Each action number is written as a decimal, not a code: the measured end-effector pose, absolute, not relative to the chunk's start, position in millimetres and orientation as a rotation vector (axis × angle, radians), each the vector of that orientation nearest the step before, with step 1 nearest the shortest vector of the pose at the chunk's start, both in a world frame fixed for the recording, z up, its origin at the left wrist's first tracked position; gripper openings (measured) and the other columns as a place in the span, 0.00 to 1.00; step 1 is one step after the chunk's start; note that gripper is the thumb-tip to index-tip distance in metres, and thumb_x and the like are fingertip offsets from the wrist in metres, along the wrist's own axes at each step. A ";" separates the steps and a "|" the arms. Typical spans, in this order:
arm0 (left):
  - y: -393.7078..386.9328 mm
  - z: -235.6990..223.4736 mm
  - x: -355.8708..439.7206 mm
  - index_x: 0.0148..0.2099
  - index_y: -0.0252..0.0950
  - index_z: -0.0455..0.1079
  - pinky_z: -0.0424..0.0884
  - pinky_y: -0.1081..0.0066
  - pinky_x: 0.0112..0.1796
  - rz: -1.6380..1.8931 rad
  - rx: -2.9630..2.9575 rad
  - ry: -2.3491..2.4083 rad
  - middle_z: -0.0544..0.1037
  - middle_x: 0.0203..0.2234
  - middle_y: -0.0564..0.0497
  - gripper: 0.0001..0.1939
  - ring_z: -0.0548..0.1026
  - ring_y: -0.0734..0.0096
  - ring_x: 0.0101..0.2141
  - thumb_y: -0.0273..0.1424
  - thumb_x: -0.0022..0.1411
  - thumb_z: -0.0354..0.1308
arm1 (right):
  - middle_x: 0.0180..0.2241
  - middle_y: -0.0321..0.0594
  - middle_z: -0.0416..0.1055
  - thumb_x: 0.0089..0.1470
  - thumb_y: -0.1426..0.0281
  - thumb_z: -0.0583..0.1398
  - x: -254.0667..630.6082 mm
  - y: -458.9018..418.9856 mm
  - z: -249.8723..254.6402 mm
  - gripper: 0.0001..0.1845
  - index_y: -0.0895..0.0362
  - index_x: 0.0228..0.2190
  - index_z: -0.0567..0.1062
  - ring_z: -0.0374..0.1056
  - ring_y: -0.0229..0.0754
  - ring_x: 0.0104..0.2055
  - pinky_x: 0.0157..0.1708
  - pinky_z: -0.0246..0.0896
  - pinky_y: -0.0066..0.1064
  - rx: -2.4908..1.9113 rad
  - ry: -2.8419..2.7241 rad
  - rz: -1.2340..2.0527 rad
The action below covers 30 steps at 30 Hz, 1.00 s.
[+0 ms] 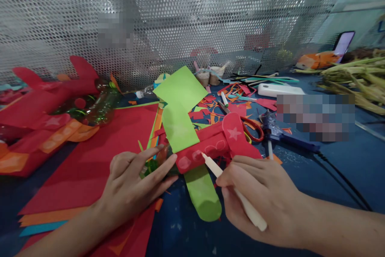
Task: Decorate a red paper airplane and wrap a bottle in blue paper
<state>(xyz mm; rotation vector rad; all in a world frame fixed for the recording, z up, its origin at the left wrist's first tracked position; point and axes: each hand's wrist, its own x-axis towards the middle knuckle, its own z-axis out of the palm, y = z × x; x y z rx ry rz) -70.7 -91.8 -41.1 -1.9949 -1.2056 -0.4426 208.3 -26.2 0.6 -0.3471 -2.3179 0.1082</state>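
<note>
A toy plane (215, 144), made of a plastic bottle wrapped in red foam sheet, lies on the table in front of me. Light green wings (180, 128) cross its body, and its red tail carries a white star. My left hand (135, 177) steadies the plane by the green bottle neck (150, 165), fingers along its end. In my right hand (258, 197) is a white marker (246, 207), its tip touching the red side, where a row of pale round windows is drawn.
Red foam sheets (99, 152) are stacked at left, beside another red bottle plane (45, 104). Orange-handled scissors (254, 128), a blue glue gun (285, 134) with a cord, and foam scraps (207, 108) lie behind and right. A perforated metal screen (180, 16) closes the back.
</note>
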 end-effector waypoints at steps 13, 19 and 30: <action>-93.0 -40.0 -74.0 0.72 0.49 0.58 0.74 0.57 0.40 -0.436 -2.034 -1.191 0.82 0.44 0.46 0.33 0.80 0.53 0.38 0.40 0.68 0.61 | 0.19 0.35 0.68 0.59 0.80 0.51 210.3 -25.6 0.7 0.14 0.57 0.27 0.72 0.59 0.37 0.20 0.20 0.57 0.29 -0.357 -2.321 0.107; -93.1 -39.7 -72.8 0.63 0.45 0.68 0.74 0.57 0.40 -0.417 -2.022 -1.181 0.80 0.46 0.42 0.22 0.80 0.53 0.39 0.41 0.69 0.59 | 0.19 0.36 0.68 0.57 0.81 0.51 209.0 -25.0 2.1 0.14 0.59 0.26 0.72 0.59 0.37 0.20 0.21 0.57 0.29 -0.339 -2.316 0.111; -93.9 -35.1 -68.8 0.60 0.48 0.66 0.76 0.56 0.38 -0.399 -1.997 -1.192 0.80 0.45 0.44 0.18 0.80 0.56 0.37 0.41 0.70 0.57 | 0.19 0.35 0.69 0.57 0.80 0.51 209.7 -27.3 0.6 0.12 0.55 0.27 0.70 0.60 0.37 0.20 0.21 0.58 0.27 -0.365 -2.323 0.109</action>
